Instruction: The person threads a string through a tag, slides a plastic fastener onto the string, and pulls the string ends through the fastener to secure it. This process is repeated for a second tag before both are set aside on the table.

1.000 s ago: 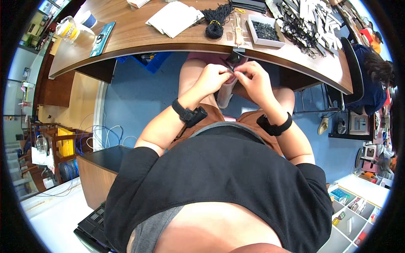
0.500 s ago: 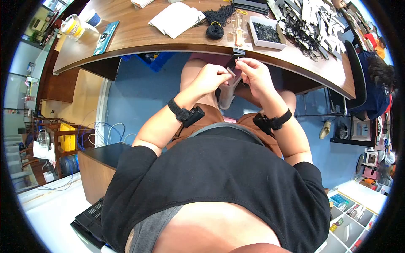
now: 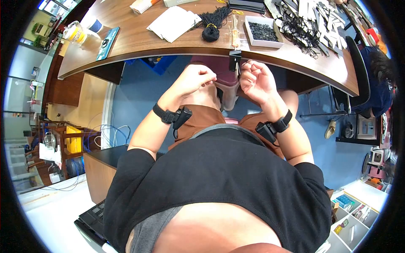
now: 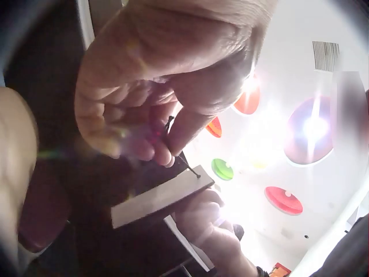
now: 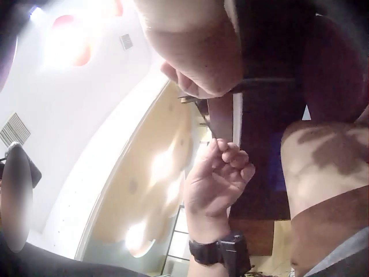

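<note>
My left hand [image 3: 196, 79] pinches a thin black cord [image 4: 188, 164] between thumb and index finger, with a short knotted end sticking up past the fingertips. The cord runs to a hole near one end of a flat, narrow tag [image 4: 161, 197], pale on the side facing the left wrist camera. My right hand [image 3: 258, 82], its fingers curled, holds the tag near the holed end; its fingertips are partly hidden behind the tag in the left wrist view. From the right wrist, the cord [image 5: 206, 118] stretches between both hands. Both hands are below the table's front edge, above the lap.
On the wooden table [image 3: 135, 40] lie white sheets [image 3: 174, 23], a bundle of black cords [image 3: 211, 33], a white box [image 3: 265, 42] of small black pieces and a heap of tags [image 3: 322, 25]. A cup [image 3: 95, 26] stands left. Another person [image 3: 375, 76] sits at right.
The hands were close together at the tag. My left hand has moved left and away with the cord, while my right hand has shifted slightly right and its fingers have turned.
</note>
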Tool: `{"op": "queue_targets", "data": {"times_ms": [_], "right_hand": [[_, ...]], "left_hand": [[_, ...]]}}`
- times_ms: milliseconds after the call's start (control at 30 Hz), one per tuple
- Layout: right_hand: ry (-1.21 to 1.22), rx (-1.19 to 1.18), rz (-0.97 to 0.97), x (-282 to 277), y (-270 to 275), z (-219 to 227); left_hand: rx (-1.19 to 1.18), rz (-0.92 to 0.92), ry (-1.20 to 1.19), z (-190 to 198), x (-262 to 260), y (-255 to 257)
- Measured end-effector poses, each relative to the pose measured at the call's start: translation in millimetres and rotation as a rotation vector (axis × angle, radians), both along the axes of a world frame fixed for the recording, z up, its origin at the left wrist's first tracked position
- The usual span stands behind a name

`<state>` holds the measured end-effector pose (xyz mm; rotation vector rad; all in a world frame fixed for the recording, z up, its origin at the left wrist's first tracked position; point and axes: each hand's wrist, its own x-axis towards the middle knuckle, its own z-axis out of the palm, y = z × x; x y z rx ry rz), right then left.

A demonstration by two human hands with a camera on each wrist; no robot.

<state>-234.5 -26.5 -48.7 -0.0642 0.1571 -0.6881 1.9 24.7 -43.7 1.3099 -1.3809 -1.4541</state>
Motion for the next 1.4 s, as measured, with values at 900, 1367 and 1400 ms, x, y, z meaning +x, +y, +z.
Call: {"op": "queue_targets", "data": {"times_ms": [900,1367,1400], "right_hand": [[0.938,-1.037,-0.192,13,28,79],[0.369,-0.545,-0.256,-25,23,84],[0.395,-0.515,-0.203,-28,22,76]], "left_hand": [[-0.712,-0.125,-0.108,26,-40,3],[-0.004,-0.334,0.174,43,-31,11],[-0.041,-0.302,0.114,44,-33,12]]}}
